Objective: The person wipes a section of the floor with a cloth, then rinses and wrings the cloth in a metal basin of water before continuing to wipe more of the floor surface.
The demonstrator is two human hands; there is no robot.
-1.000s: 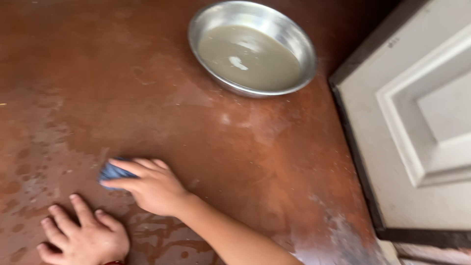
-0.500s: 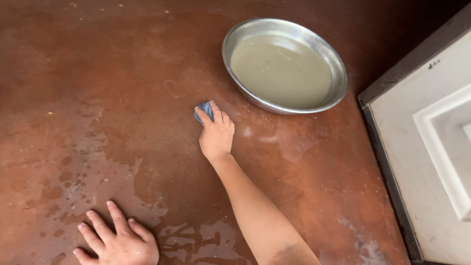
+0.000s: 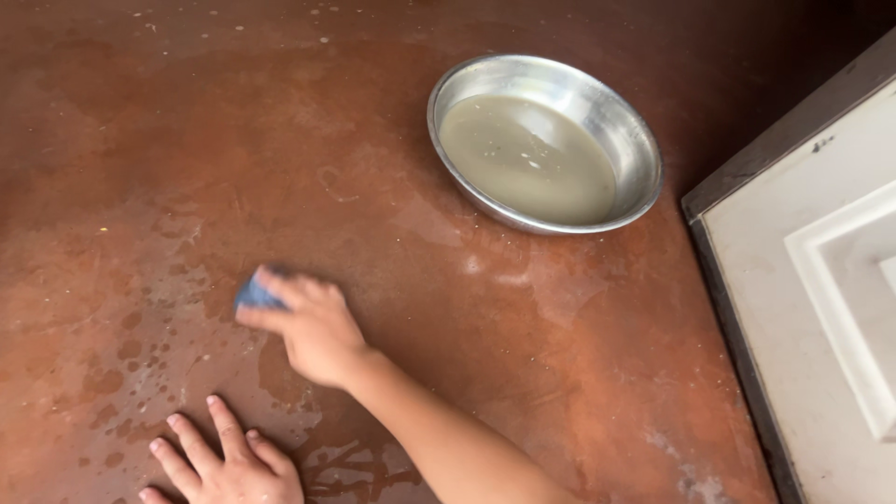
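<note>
My right hand (image 3: pixel 313 327) presses a small blue cloth (image 3: pixel 254 294) flat against the wet reddish-brown floor (image 3: pixel 187 140), left of centre. Only a corner of the cloth shows past my fingertips. My left hand (image 3: pixel 224 457) rests flat on the floor at the bottom edge, fingers spread, holding nothing. A round metal basin (image 3: pixel 644 149) filled with murky grey water sits at the upper right, well apart from both hands.
A white panelled door (image 3: pixel 821 280) with a dark frame edge takes up the right side. Wet patches and water streaks cover the floor around my hands. Pale specks lie scattered on the floor at the top.
My right hand swept the blue cloth up toward the basin, then back down and left to near my left hand. The left hand stayed planted.
</note>
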